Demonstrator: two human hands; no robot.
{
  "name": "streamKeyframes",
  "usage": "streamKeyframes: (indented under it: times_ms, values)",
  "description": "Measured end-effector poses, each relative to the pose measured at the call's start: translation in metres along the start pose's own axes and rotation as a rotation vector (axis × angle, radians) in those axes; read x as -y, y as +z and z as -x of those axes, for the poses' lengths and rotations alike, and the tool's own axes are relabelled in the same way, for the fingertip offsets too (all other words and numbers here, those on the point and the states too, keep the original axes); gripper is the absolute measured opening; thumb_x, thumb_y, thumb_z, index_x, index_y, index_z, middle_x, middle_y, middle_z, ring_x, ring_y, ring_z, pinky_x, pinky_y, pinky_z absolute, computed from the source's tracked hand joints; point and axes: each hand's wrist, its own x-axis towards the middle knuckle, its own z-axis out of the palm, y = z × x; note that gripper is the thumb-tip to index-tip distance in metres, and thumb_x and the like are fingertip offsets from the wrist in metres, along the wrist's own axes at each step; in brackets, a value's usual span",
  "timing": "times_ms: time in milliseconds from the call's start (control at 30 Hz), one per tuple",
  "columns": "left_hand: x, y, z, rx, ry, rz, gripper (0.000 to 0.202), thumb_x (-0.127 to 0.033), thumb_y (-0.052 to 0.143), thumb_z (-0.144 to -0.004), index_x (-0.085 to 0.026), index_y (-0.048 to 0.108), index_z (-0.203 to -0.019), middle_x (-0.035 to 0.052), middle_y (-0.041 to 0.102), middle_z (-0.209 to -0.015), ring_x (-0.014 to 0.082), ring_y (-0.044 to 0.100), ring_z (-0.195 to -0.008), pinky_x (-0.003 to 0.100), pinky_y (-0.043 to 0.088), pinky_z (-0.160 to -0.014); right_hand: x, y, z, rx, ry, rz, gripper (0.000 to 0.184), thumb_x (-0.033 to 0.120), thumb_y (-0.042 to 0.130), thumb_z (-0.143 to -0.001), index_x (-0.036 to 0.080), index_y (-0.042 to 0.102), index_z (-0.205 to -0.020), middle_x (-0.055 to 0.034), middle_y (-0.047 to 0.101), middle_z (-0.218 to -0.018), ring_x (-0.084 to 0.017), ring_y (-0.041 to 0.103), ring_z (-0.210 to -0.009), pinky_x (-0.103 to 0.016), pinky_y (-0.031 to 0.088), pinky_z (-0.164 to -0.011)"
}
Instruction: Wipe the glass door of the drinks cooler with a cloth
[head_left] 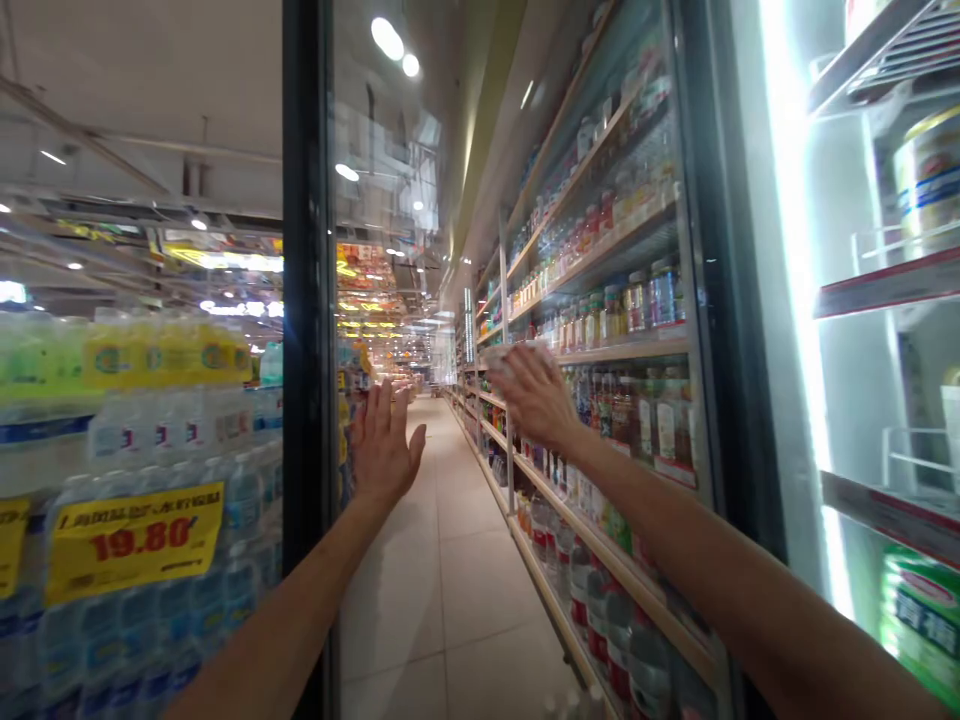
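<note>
An open glass door (435, 480) with a dark frame stands in front of me. My left hand (381, 445) is raised against the glass near its left frame, fingers stretched out and nothing held. Farther right and a little higher, my right hand (536, 395) lies spread over a white cloth (517, 352) that shows past the fingertips, pressed to the glass. The fingers and the cloth are blurred by motion. Through or mirrored in the pane, shelves of bottles (600, 310) appear behind the right hand.
On the right is a lit cooler with wire shelves (892, 290), a can (930, 180) and a green package (922, 610). Stacked bottle packs (150, 430) with a yellow price sign (135, 540) stand on the left. A tiled aisle floor (480, 590) shows in the pane.
</note>
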Motion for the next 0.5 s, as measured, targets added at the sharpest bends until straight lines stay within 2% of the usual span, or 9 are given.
streamKeyframes:
  times_ms: [100,167,233,300,367,433,500]
  values:
    - [-0.001,0.000,-0.001,0.014,-0.008,0.013,0.051,-0.035,0.039,-0.088,-0.015,0.035,-0.135,0.0138,0.027,-0.145,0.0238,0.016,-0.137,0.045,0.015,-0.110,-0.063,-0.016,0.022,-0.120,0.532,0.095,0.046,0.030,0.043,-0.082,0.027,0.045,-0.128,-0.0059,0.033,-0.143,-0.025,0.023,-0.134,-0.048,0.017,-0.109]
    - [-0.001,0.000,-0.001,0.016,-0.014,0.018,0.051,-0.035,0.038,-0.088,-0.014,0.036,-0.134,0.0144,0.027,-0.145,0.0247,0.016,-0.136,0.046,0.016,-0.109,-0.095,-0.025,0.037,-0.194,0.707,0.128,0.047,0.029,0.037,-0.085,0.018,0.043,-0.131,-0.0150,0.031,-0.142,-0.031,0.024,-0.132,-0.057,0.018,-0.104]
    - [-0.002,0.001,-0.001,0.013,-0.020,0.025,0.052,-0.035,0.037,-0.088,-0.013,0.036,-0.134,0.0149,0.027,-0.145,0.0253,0.016,-0.136,0.047,0.017,-0.109,-0.108,-0.029,0.046,-0.247,0.781,0.145,0.049,0.027,0.031,-0.087,0.011,0.038,-0.133,-0.0229,0.029,-0.140,-0.036,0.024,-0.131,-0.064,0.019,-0.100]
    - [-0.002,0.001,-0.001,0.016,-0.023,0.032,0.052,-0.035,0.038,-0.087,-0.013,0.035,-0.134,0.0149,0.026,-0.145,0.0257,0.016,-0.136,0.047,0.017,-0.109,-0.098,-0.025,0.046,-0.254,0.764,0.142,0.050,0.027,0.031,-0.087,0.010,0.037,-0.133,-0.0243,0.029,-0.140,-0.036,0.022,-0.131,-0.064,0.018,-0.100]
    - [-0.002,0.002,-0.001,0.018,-0.026,0.035,0.052,-0.035,0.039,-0.087,-0.014,0.036,-0.134,0.0146,0.027,-0.145,0.0258,0.017,-0.136,0.047,0.016,-0.109,-0.069,-0.015,0.038,-0.209,0.660,0.120,0.049,0.030,0.036,-0.086,0.016,0.040,-0.132,-0.0180,0.031,-0.141,-0.031,0.021,-0.133,-0.057,0.016,-0.106]
    - [-0.001,0.002,0.000,0.018,-0.023,0.034,0.051,-0.035,0.039,-0.087,-0.015,0.036,-0.134,0.0141,0.027,-0.145,0.0255,0.016,-0.136,0.047,0.016,-0.109,-0.032,-0.004,0.027,-0.131,0.453,0.077,0.047,0.031,0.043,-0.083,0.024,0.044,-0.130,-0.0096,0.035,-0.141,-0.026,0.022,-0.134,-0.049,0.017,-0.109]
    - [-0.001,0.002,0.000,0.007,-0.018,0.028,0.050,-0.034,0.039,-0.088,-0.016,0.035,-0.135,0.0137,0.028,-0.145,0.0248,0.016,-0.136,0.046,0.016,-0.109,0.003,0.003,0.018,-0.044,0.142,0.012,0.047,0.029,0.046,-0.081,0.026,0.046,-0.128,-0.0073,0.038,-0.140,-0.026,0.022,-0.134,-0.047,0.018,-0.109]
